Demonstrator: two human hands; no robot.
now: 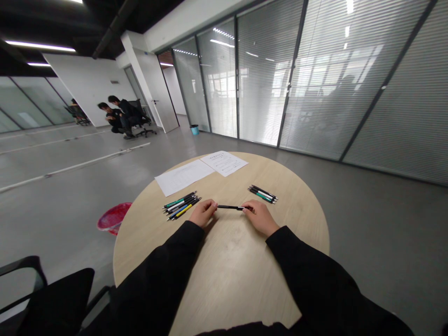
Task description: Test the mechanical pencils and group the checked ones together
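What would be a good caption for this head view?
Two hands hold a black pen between two groups of pens on a round table.

I sit at a round, pale wood desk, with a black chair at my left and a red basket on the grey floor beyond the desk's left edge. Ahead of me, dark-framed glass panels with blinds run to the right, bright with reflections. Farther left I see an open white door, a blue bin, white walls and strip lights under a black ceiling.
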